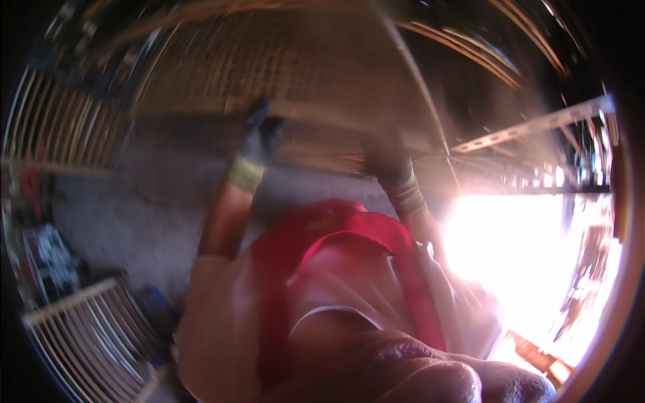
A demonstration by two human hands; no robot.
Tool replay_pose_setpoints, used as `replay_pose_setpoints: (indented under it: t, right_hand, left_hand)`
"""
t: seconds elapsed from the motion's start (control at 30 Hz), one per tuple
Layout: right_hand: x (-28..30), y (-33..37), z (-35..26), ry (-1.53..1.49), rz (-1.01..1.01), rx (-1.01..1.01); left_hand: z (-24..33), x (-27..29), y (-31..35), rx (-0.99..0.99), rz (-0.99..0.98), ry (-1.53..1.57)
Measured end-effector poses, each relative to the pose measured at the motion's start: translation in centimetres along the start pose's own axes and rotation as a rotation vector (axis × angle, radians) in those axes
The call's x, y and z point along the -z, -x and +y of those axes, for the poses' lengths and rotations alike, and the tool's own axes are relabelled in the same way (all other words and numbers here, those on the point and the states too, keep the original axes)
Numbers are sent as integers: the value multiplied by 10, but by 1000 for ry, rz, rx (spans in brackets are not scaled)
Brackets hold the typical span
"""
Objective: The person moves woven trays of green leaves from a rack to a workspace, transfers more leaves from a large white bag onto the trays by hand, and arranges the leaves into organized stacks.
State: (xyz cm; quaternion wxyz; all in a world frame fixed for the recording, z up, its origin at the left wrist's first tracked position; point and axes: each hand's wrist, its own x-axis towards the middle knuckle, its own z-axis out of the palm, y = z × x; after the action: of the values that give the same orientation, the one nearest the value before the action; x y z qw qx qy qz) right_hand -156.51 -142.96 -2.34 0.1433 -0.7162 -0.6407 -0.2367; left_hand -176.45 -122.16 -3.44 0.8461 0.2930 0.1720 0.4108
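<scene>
Both my hands wear dark gloves with yellowish knit cuffs, and both are smeared by motion. My left hand (263, 138) is raised at the near edge of a wide brown panel with a grid-like surface (222, 74). Over the same edge, further right, is my right hand (386, 158), dark against the brown surface. Whether either hand grips the panel's edge or only rests by it, I cannot tell. The fingers blur into the background. A red apron (336, 218) over a light shirt covers my front.
A slatted rack (60, 124) stands at the left, another slatted frame (101, 342) at the lower left. A perforated metal bar (537, 127) slants at the right, above glaring daylight. Grey floor (154, 221) shows below the panel.
</scene>
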Motion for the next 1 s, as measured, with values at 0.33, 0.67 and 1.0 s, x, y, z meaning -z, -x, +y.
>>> replay_pose_setpoints:
  t: [0.33,0.67,1.0]
  right_hand:
    - [5,-50,0,98,-23,-9]
    - [-41,-129,50,42,-122,-74]
    - [-48,37,-51,-444,-262,-67]
  left_hand:
    - [44,39,-58,527,-202,166]
    - [9,59,-264,-322,-514,-787]
    - [-3,104,9,303,-662,-641]
